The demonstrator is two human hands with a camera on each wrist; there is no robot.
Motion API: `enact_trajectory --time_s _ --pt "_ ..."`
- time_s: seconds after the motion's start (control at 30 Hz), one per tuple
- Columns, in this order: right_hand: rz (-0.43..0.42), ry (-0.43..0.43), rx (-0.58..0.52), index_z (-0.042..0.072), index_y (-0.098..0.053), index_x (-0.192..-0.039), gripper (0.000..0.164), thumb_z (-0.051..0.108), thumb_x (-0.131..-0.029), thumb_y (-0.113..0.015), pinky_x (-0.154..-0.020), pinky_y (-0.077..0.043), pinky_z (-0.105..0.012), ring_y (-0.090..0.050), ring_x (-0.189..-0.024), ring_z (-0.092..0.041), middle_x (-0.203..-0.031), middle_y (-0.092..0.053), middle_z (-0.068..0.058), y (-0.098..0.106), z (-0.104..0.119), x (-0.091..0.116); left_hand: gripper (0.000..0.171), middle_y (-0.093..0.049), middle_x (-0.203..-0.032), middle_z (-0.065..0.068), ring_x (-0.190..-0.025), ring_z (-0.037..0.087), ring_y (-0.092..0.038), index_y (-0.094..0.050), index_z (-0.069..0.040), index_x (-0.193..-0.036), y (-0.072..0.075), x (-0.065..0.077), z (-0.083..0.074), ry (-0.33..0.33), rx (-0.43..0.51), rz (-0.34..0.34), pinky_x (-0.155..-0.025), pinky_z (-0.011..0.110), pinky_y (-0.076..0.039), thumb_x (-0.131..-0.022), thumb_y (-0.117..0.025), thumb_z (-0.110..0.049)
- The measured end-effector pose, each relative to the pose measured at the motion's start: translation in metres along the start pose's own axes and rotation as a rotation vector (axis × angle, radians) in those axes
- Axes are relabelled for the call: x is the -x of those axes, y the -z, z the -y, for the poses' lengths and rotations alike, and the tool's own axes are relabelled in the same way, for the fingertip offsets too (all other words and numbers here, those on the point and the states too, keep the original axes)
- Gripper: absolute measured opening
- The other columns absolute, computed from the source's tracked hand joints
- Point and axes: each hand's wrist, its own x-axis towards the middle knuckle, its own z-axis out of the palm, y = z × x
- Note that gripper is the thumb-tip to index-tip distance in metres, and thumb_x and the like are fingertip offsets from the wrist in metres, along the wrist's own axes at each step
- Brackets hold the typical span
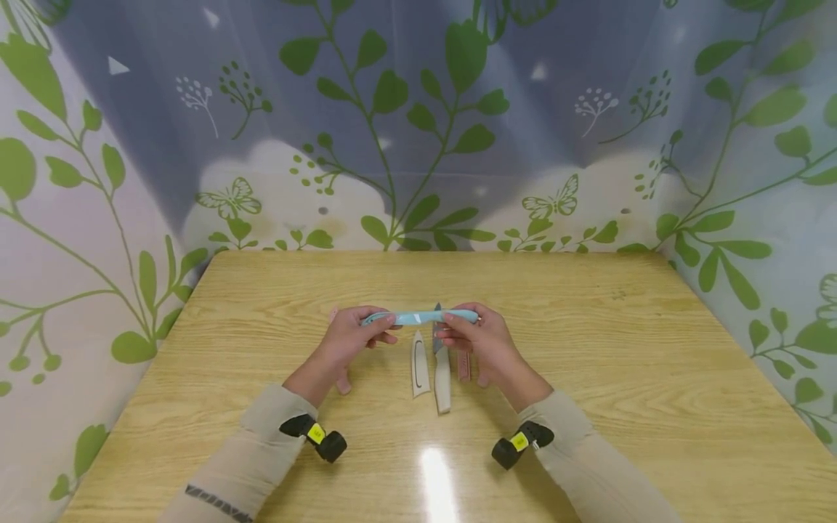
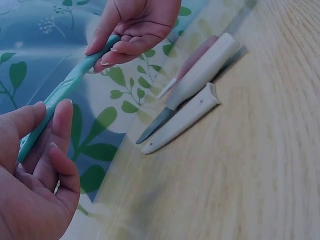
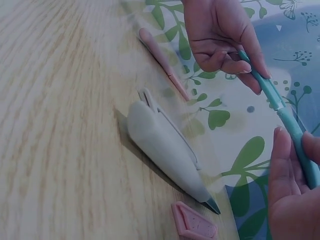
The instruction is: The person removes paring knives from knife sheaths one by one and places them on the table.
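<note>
Both hands hold a light-blue sheathed knife (image 1: 421, 317) level above the table. My left hand (image 1: 343, 335) pinches the sheath end between thumb and fingers. At the other end, my right hand (image 1: 487, 338) grips the handle, thumb towards me. Below lies a white-handled knife (image 1: 442, 381) with its grey blade bare and pointing away. Its white sheath (image 1: 420, 367) rests just left of it. To the right is a pink sheath (image 1: 464, 365), partly hidden by the right hand. A pink knife (image 3: 160, 55) lies to the left, mostly behind the left hand in the head view.
The wood-grain table (image 1: 588, 305) reaches back to a leaf-patterned curtain (image 1: 405, 145), which also hangs along both sides. A bright light reflection (image 1: 437, 479) shows on the near part of the table.
</note>
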Motion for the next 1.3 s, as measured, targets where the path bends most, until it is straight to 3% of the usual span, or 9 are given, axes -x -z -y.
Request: enact_trajectory --time_s 0.17,0.47,0.77,1.1,1.3 --pt "0.006 0.012 -0.023 -0.001 -0.053 -0.103 0.014 0.005 -0.092 -0.061 -0.064 -0.056 -0.021 -0.069 -0.070 -0.013 -0.079 -0.073 -0.005 0.003 0.001 0.000 0.029 -0.070 -0.107 0.021 -0.085 0.032 -0.064 -0.067 -0.007 -0.110 0.001 0.002 -0.004 0.018 -0.015 -0.017 -0.070 0.035 -0.041 -0.092 -0.063 -0.030" --pt "0.018 0.022 -0.041 -0.001 -0.051 -0.103 0.015 0.005 -0.092 -0.061 -0.063 -0.056 -0.021 -0.069 -0.069 -0.013 -0.078 -0.072 -0.003 0.008 0.002 0.000 0.029 -0.072 -0.102 0.020 -0.090 0.038 -0.060 -0.068 -0.007 -0.107 0.004 0.004 -0.006 0.035 -0.017 -0.028 -0.071 0.036 -0.041 -0.091 -0.064 -0.031" --pt "0.001 0.009 -0.035 0.001 -0.053 -0.100 0.012 0.005 -0.092 -0.061 -0.064 -0.056 -0.021 -0.069 -0.070 -0.013 -0.079 -0.073 -0.004 0.012 0.002 0.000 0.042 -0.072 -0.081 0.001 -0.070 0.017 -0.044 -0.067 -0.009 -0.109 0.012 0.006 0.000 0.109 0.036 -0.039 -0.069 0.038 -0.037 -0.085 -0.067 -0.043" --pt "0.000 -0.003 -0.026 0.000 -0.051 -0.102 0.014 0.006 -0.093 -0.060 -0.062 -0.055 -0.020 -0.069 -0.070 -0.012 -0.079 -0.072 -0.002 0.015 0.005 0.003 0.038 -0.071 -0.079 0.001 -0.070 0.018 -0.045 -0.067 -0.008 -0.108 0.014 0.008 -0.003 0.132 0.062 -0.043 -0.069 0.038 -0.038 -0.086 -0.068 -0.039" --pt "-0.005 0.011 -0.034 0.002 -0.051 -0.100 0.012 0.007 -0.093 -0.060 -0.062 -0.055 -0.020 -0.068 -0.070 -0.012 -0.077 -0.071 -0.001 0.018 0.009 0.003 0.039 -0.074 -0.090 0.010 -0.075 0.021 -0.052 -0.066 -0.007 -0.109 0.015 0.006 -0.004 0.106 0.050 -0.042 -0.072 0.038 -0.039 -0.087 -0.067 -0.038"
